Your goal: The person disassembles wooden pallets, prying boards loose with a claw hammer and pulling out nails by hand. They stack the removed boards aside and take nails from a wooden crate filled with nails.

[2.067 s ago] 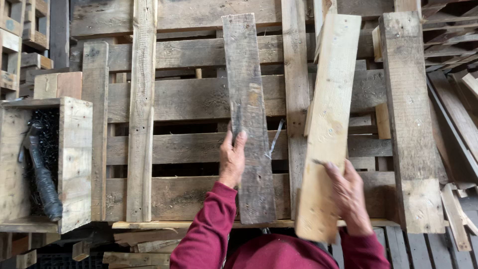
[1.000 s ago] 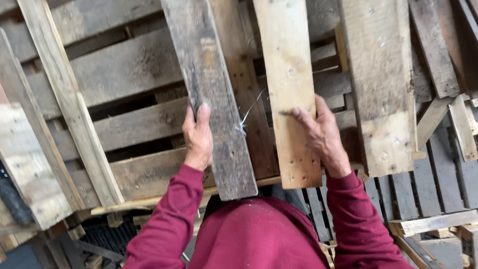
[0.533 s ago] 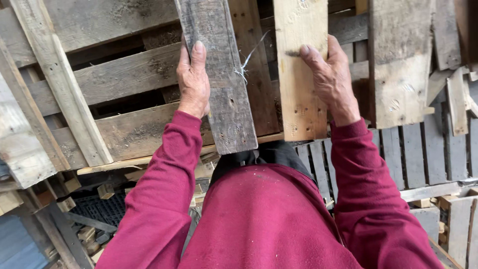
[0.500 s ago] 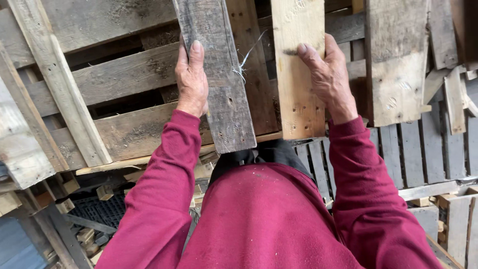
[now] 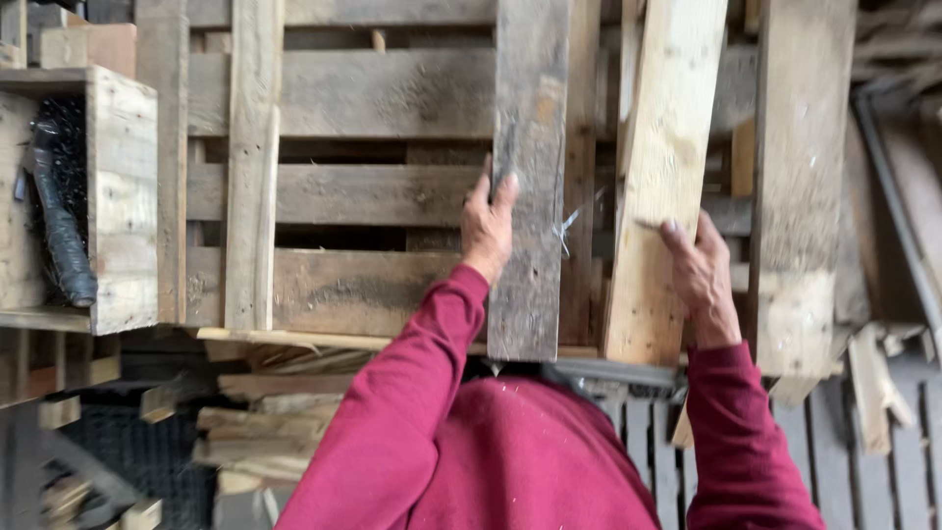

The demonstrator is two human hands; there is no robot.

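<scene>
My left hand (image 5: 488,224) grips the left edge of a grey weathered plank (image 5: 528,177) that stands upright in front of me. A bent nail sticks out of its right side. My right hand (image 5: 699,277) holds the right edge of a paler, newer plank (image 5: 659,167) beside it, tilted slightly to the right. Both planks hang over a wooden pallet (image 5: 363,93) with wide horizontal boards. My red sleeves fill the lower part of the view.
An upright board (image 5: 250,167) leans on the pallet's left side, another wide board (image 5: 800,186) on its right. A wooden crate (image 5: 113,196) with a black hose-like thing (image 5: 59,231) stands at the left. Scrap wood lies below; slatted pallet flooring is at lower right.
Both planks have stayed in my hands while the view swung upright; the pale plank now tilts right, and my hands sit lower and further from my body.
</scene>
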